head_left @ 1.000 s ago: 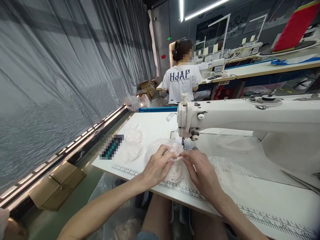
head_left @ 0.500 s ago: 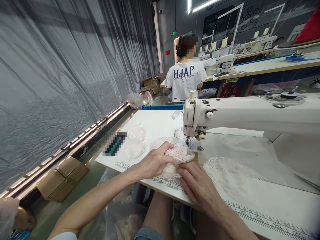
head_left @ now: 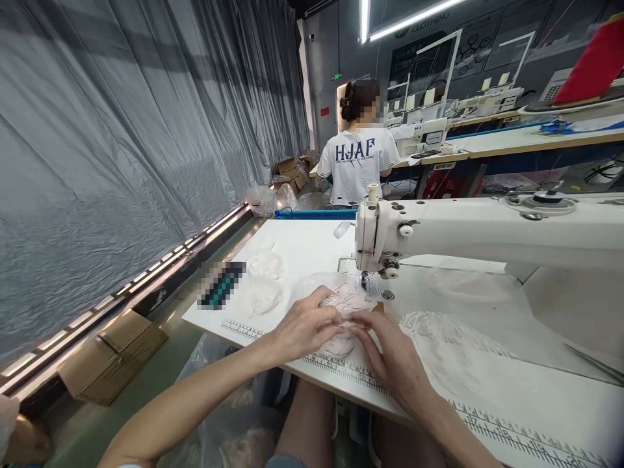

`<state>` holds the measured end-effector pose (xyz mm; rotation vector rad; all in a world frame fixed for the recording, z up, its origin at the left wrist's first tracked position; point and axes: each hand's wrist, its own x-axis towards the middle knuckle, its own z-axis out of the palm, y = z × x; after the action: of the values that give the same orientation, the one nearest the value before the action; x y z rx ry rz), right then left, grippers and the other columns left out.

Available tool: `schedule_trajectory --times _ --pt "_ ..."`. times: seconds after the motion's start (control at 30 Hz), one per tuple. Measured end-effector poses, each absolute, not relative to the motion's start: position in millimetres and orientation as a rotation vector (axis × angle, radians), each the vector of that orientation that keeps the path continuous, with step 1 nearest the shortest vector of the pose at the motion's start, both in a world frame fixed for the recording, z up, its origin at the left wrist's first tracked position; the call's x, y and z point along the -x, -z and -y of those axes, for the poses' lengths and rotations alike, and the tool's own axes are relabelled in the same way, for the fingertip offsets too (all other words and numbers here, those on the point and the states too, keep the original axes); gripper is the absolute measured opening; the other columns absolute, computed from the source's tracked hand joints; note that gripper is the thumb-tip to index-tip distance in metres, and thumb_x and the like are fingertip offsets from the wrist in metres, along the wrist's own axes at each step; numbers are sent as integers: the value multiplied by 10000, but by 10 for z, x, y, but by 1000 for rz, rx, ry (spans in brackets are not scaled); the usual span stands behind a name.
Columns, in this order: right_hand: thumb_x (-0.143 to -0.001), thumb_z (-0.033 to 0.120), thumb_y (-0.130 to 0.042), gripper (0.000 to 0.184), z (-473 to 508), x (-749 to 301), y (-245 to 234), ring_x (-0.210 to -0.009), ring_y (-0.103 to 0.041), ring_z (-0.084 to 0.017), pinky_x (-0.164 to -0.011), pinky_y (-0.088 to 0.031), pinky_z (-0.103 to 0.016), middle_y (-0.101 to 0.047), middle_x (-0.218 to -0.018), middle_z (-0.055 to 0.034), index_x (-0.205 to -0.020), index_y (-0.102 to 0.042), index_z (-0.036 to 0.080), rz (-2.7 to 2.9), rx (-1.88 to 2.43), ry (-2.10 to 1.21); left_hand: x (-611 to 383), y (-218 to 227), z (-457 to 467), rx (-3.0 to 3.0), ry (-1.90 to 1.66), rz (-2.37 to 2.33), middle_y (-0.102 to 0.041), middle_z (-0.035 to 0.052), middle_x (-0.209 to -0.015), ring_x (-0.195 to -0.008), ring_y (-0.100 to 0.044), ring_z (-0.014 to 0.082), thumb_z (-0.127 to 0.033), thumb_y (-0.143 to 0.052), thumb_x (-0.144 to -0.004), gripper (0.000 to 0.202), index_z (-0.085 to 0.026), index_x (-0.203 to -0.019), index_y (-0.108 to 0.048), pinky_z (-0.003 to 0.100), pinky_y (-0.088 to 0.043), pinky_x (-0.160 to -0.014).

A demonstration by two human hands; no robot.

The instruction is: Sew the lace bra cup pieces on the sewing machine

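Observation:
A pale, sheer piece of fabric with thin reddish lines [head_left: 347, 298] lies bunched in front of the sewing machine [head_left: 377, 237]. My left hand [head_left: 308, 324] grips its left side, with the fingers closed on the cloth. From the right, my right hand [head_left: 390, 348] pinches the same fabric between thumb and fingers, close to the left fingertips. Just beyond the hands is the needle and presser foot area [head_left: 364, 279], near the fabric's far edge. Part of the cloth is hidden under my fingers.
Round white lace pieces [head_left: 266, 292] lie on the table's left. White fringed fabric [head_left: 448, 338] and scissors [head_left: 592, 363] lie to the right. A printed ruler [head_left: 507, 432] runs along the front edge. A cardboard box [head_left: 113, 357] stands on the floor; a co-worker [head_left: 361, 153] is beyond the table.
My fingertips have come closer together on the fabric, and my right hand now pinches rather than lying over it. The camera view has shifted slightly.

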<state>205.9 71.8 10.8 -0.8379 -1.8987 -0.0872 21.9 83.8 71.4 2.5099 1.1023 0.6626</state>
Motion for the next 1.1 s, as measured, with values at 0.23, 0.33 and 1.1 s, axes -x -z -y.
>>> schedule_trajectory --times 0.23,0.33,1.1 --pt "-898 165 -468 73 -557 -1969 -54 -890 -540 -235 -749 -386 -364 -606 -942 -93 -928 -533 176 2053 871 239 -167 -747 -1015 -2408 -826 -1129 -492 -11 -799 -663 -470 93 -163 -572 -784 98 -158 -719 -498 203 -380 -614" --pt "-843 110 -435 126 -572 -1883 13 -892 -519 -276 -732 -389 -402 -591 -950 -123 -905 -535 156 2122 955 235 -137 -778 -1050 -2515 -836 -1051 -488 -5 -805 -689 -476 100 -115 -527 -775 74 -162 -738 -483 202 -390 -635" --pt "-919 86 -388 231 -750 -2039 -134 -906 -594 -183 -744 -516 -312 -623 -975 -76 -1056 -524 212 2139 630 -290 50 -712 -995 -2677 -595 -829 -518 84 -1181 -1086 -531 180 15 -419 -803 354 -176 -940 -684 250 -457 -874"
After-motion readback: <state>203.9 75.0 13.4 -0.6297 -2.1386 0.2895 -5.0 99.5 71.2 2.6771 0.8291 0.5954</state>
